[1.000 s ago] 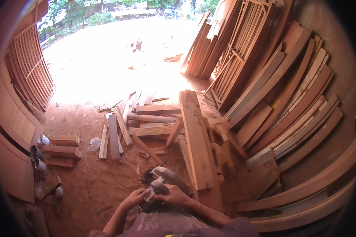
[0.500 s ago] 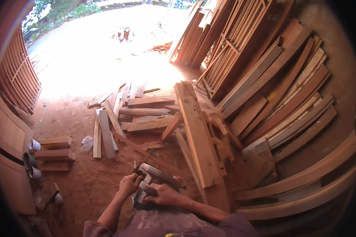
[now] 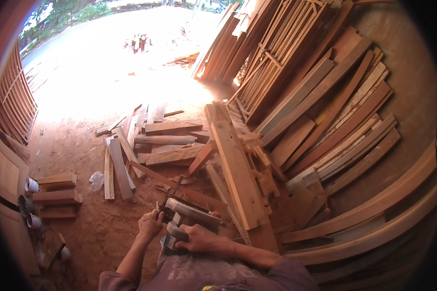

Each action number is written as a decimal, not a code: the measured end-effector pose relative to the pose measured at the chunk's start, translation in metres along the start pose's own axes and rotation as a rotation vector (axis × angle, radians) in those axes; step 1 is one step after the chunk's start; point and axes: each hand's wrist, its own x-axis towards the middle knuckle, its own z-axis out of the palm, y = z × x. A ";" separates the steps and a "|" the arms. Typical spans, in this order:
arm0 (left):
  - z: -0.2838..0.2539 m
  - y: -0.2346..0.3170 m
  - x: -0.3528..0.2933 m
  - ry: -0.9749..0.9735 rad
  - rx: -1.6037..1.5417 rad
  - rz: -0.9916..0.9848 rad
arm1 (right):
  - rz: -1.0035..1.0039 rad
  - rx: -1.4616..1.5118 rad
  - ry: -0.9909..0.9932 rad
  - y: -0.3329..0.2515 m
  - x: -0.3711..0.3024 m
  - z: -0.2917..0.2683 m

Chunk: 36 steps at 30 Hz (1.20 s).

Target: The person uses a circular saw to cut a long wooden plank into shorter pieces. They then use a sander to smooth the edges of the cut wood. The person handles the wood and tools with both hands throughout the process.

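I hold a handheld power saw [image 3: 195,212] close in front of my shirt. It has a dark body, a curved light-grey housing like a blade guard, and a thin dark bar jutting from its front. My right hand [image 3: 202,239] is wrapped round its rear handle [image 3: 177,232]. At the saw's front left, my left hand [image 3: 151,224] has its fingers closed on a part too small to make out. Just right of the saw, a thick wooden beam [image 3: 236,177] lies lengthwise on other timber. The saw's underside is hidden.
Loose offcuts [image 3: 167,140] lie piled on the reddish, dusty ground ahead. Long planks [image 3: 320,121] lean along the right wall, with slatted frames [image 3: 279,56] behind. On the left are short stacked blocks [image 3: 58,196], white cups [image 3: 31,185] and a clear plastic bag [image 3: 96,181].
The view has shifted, so the surroundings sit slightly further left. The saw has turned a little in my hands, and my left hand has moved slightly left. Both hands keep hold.
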 end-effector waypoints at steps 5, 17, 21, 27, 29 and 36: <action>-0.003 0.004 0.009 -0.113 0.150 0.054 | -0.038 -0.062 0.024 0.008 0.005 0.005; 0.019 0.001 0.010 -0.059 0.082 -0.016 | 0.004 -0.155 0.022 -0.009 0.011 0.003; 0.029 -0.004 0.011 -0.035 0.029 -0.027 | 0.034 -0.163 0.012 -0.012 0.009 0.001; 0.028 0.004 0.007 -0.008 -0.006 -0.062 | 0.061 -0.183 -0.005 -0.020 0.008 -0.002; 0.044 -0.006 0.011 0.023 -0.085 -0.021 | 0.054 -0.189 0.006 -0.018 0.008 -0.002; 0.130 -0.085 0.045 0.013 -0.568 -0.116 | 0.034 -0.223 0.030 -0.014 0.014 0.005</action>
